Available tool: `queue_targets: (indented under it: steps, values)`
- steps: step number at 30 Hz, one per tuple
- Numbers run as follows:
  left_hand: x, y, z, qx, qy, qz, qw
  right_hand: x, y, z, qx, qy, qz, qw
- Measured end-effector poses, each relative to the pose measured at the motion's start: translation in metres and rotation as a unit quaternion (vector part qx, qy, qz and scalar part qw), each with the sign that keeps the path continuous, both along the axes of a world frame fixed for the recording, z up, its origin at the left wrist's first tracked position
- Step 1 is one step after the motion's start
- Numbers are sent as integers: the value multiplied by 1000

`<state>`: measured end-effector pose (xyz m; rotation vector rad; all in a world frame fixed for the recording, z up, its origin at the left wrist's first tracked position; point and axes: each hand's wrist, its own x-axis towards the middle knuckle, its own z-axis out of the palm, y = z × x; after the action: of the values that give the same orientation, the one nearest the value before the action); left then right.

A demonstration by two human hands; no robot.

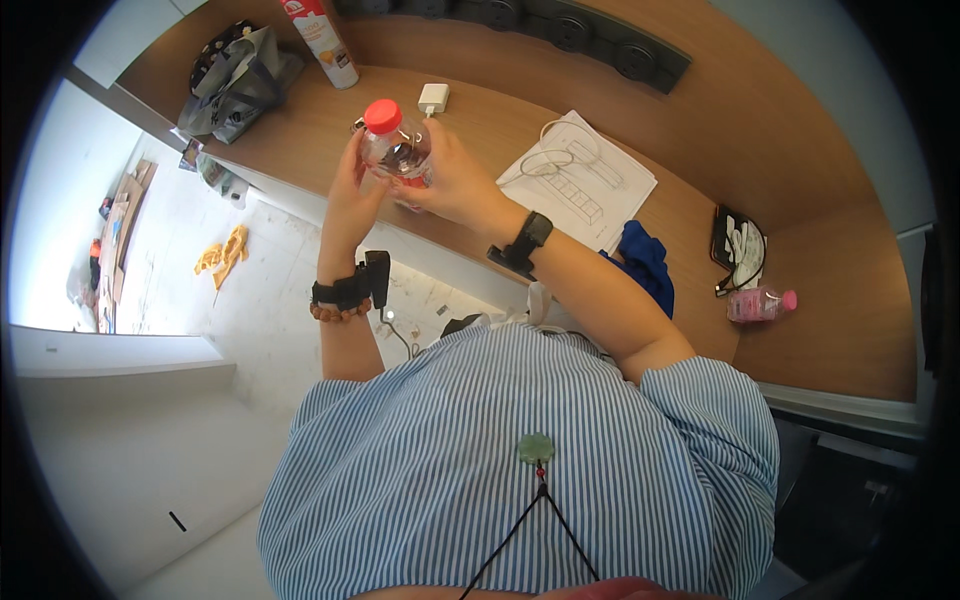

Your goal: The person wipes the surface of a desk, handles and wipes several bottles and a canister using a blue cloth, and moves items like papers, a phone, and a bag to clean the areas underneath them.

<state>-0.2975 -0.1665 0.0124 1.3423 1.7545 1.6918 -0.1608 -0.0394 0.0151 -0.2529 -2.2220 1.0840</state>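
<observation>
A clear plastic bottle (401,150) with a red cap (383,117) is held between my two hands, over the front edge of the wooden desktop. My left hand (351,196) wraps its left side, while my right hand (459,178) grips it from the right with the thumb across the front. The cap sits on the bottle's neck, and a red label shows lower down, partly hidden by my fingers. Just behind the bottle lies a white charger plug (433,98) on the desktop.
Printed drawings (577,184) lie under a pale cable (547,159), beside a blue cloth (646,259). A pink-capped bottle (757,305) lies at the right. A spray can (326,45) and a grey bag (244,86) stand at the back left. A yellow cloth (225,256) is on the floor.
</observation>
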Motion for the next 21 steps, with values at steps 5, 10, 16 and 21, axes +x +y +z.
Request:
queue_targets:
  steps: [5, 10, 16, 21]
  values:
    - [13, 9, 17, -24, 37, 32, 999, 8, 16, -3, -74, 44, -14, 996]
    - [56, 23, 66, -34, 25, 23, 999, 80, 24, 70, -63, -22, -59, 996]
    - [146, 68, 98, 56, 77, -145, 985, 218, 49, 118, -80, -23, -123, 989]
    - [241, 120, 74, 31, -24, -389, 921, 337, 38, 138, -143, -77, -187, 969]
